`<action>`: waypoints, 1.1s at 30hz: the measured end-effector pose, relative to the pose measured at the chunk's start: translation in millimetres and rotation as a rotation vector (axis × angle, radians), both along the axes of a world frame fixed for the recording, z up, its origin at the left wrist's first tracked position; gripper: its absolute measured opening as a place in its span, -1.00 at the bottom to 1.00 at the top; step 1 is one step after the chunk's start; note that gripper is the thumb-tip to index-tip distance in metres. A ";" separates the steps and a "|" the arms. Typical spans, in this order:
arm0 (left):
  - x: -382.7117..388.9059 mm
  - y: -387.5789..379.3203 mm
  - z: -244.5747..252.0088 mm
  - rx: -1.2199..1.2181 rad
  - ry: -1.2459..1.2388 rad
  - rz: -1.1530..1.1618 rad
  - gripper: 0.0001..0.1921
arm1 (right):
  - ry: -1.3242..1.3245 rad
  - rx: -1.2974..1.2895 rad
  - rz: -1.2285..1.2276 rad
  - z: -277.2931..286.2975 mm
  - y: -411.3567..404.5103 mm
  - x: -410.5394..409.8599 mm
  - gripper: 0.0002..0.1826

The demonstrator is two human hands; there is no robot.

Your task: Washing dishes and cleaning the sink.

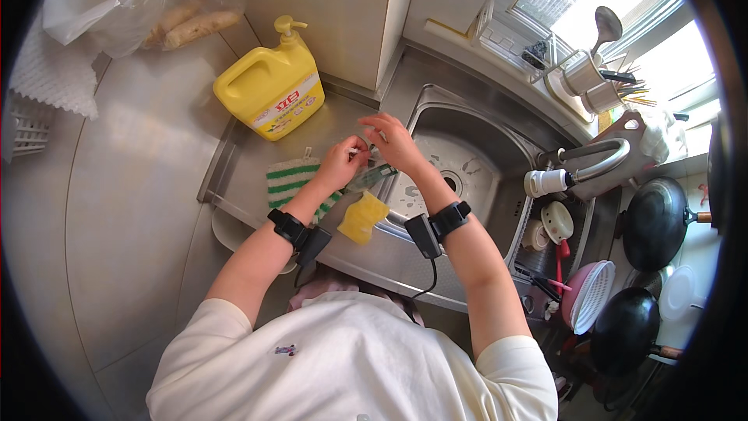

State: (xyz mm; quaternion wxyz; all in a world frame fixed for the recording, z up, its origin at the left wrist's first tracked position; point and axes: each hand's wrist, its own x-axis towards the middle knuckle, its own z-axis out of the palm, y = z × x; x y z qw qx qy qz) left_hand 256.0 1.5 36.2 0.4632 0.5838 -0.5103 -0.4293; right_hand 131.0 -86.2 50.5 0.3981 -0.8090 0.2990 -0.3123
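Note:
Both hands meet over the counter by the left rim of the steel sink [416, 120]. My left hand [342, 166] has its fingers curled around the upper end of a see-through item [369, 178] with a dark green part; whether it is a container or a wrapper cannot be made out. A small white bit [353, 151] shows at those fingertips. Just right of it, my right hand [394, 141] arches over with fingers bent and spread; its thumb side hides any contact. Below lies a yellow sponge [363, 216]. A green-and-white striped cloth [292, 181] lies partly under my left forearm.
A yellow detergent jug [272, 90] with a pump stands behind the cloth. The faucet [602, 161] arches at the sink's right. Pans [654, 222], a pink colander [584, 298] and a small pot [557, 222] are farther right. Plastic bags [117, 0] hang upper left.

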 end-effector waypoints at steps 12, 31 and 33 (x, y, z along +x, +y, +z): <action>13.6 10.1 6.2 0.146 -0.046 -0.023 -0.95 | -0.044 0.535 0.114 4.1 5.6 -7.6 -0.83; 21.6 12.8 21.4 -0.417 -0.840 0.170 -0.86 | 0.157 0.033 0.114 -15.0 -1.7 11.4 -0.88; 21.2 18.3 21.1 -0.431 -0.846 0.154 -0.87 | 0.227 -0.079 -0.022 -21.0 -12.5 3.9 -0.88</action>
